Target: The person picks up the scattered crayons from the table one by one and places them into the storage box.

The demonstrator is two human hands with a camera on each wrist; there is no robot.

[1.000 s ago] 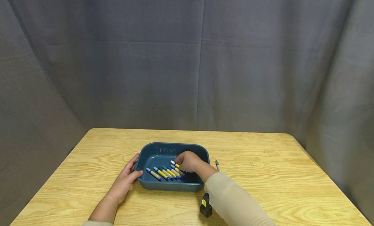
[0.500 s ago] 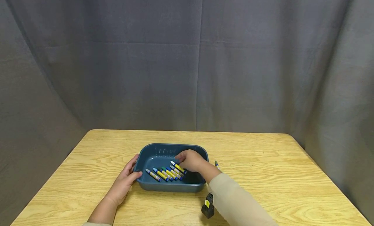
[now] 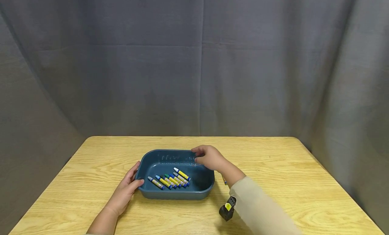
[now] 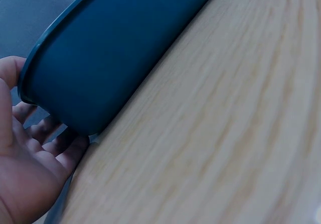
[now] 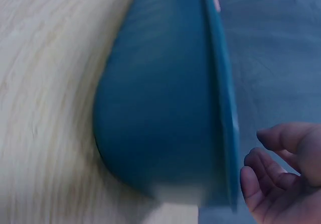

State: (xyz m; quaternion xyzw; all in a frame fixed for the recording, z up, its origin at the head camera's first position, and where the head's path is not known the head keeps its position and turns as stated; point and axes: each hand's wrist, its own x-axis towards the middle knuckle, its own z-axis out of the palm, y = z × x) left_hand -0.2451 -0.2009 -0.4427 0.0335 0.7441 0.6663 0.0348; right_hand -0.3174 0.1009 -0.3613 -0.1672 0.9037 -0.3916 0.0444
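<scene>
A dark blue plastic tub (image 3: 174,195) stands on the table, with several crayons (image 3: 167,182) in yellow-and-blue wrappers slanting side by side on its floor. One white-tipped crayon (image 3: 182,174) lies a little behind the others. My left hand (image 3: 123,193) grips the tub's left end, thumb over the rim and fingers along the outer wall, as the left wrist view also shows. Over the tub's back right corner hovers my right hand (image 3: 209,157), its fingers loosely bent. Nothing appears between those fingers in the right wrist view, where the hand (image 5: 286,176) is beside the rim.
Right of the tub, another crayon (image 3: 224,180) lies on the wooden table (image 3: 273,181), mostly hidden behind my right forearm. A black device with a yellow mark (image 3: 228,207) is strapped at my right sleeve. A grey curtain (image 3: 152,76) hangs behind the table.
My right hand has let go of the white-tipped crayon, leaving it in the tub, and has risen up and right towards the rim. My left hand keeps its grip on the tub.
</scene>
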